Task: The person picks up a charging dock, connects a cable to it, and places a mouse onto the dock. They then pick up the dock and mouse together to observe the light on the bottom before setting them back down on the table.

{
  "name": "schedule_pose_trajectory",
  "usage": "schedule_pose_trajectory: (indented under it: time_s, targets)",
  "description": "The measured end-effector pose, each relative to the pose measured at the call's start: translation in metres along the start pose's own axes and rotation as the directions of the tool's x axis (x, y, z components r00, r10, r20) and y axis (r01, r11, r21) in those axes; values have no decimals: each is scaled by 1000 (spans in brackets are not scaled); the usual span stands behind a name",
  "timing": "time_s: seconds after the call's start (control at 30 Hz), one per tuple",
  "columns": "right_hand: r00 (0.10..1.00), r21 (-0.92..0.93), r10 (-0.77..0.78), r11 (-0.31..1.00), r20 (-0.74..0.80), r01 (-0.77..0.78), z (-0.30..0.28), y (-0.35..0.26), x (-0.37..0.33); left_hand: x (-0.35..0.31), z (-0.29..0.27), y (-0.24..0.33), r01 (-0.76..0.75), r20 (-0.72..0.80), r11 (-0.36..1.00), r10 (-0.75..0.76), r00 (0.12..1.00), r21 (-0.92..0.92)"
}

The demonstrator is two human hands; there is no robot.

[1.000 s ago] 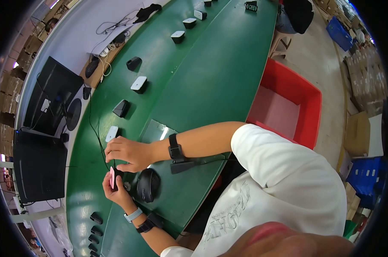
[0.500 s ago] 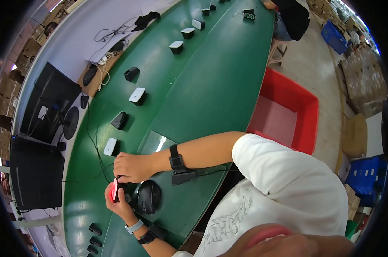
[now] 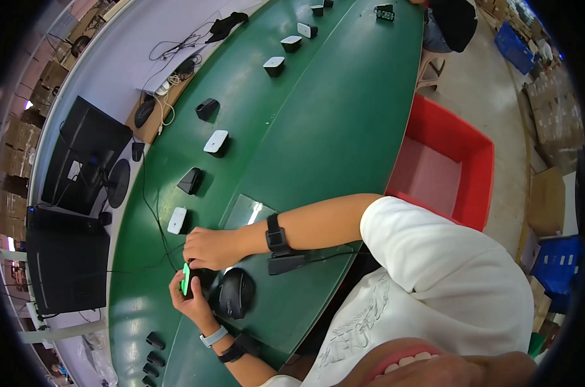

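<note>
The person's left hand (image 3: 193,304) holds a small device (image 3: 186,280) with a bright green lit face, its fingers clamped around the device and the thumb on the side toward the body. The device is held above the green worktop (image 3: 318,135), near its left end in the view. The right hand (image 3: 213,249) comes in at the device's upper end, fingers bent and bunched; the pictures do not show whether they grip it or only touch it. Just beside the left hand sits a rounded black object (image 3: 236,293). A clear sheet (image 3: 243,208) lies partly under the right forearm. Beyond the right hand, a white-faced black unit (image 3: 177,220) rests near a dark wedge-shaped unit (image 3: 190,181), the first of a spaced line running up the worktop. Small black pieces (image 3: 155,340) stand in a file at the lower left. Two dark monitors (image 3: 68,261) stand along the far edge, and a red bin (image 3: 478,161) sits beside the near edge.
</note>
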State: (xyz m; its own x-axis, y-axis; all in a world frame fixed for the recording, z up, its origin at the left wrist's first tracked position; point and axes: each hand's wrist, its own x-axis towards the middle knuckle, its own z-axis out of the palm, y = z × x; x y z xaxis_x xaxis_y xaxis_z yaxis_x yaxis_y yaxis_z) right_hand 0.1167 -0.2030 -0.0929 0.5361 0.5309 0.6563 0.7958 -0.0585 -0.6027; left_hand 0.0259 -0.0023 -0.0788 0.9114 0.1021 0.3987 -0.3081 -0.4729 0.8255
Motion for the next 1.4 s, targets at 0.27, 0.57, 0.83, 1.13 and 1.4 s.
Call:
schedule_pose_trajectory:
  time_s: [0.27, 0.57, 0.83, 1.13, 1.4]
  targets:
    - [999, 3, 15, 1000, 32, -15, -4, 0, 2, 3, 4, 18, 25, 36, 999, -26, 999, 25]
    - [995, -45, 21, 999, 96, -17, -7, -4, 0, 5, -2, 17, 45, 87, 999, -46, 995, 20]
    - [988, -60, 65, 997, 140, -57, -8, -1, -2, 4, 2, 20, 121, 92, 993, -122, 988, 12]
    - [999, -34, -3, 999, 47, 5, -15, -5, 1, 11, 3, 24, 164, 134, 978, -147, 980, -131]
    - [1000, 81, 10, 997, -22, -9, -19, -9, -1, 11, 11, 43, -132, 153, 991, 128, 980, 15]
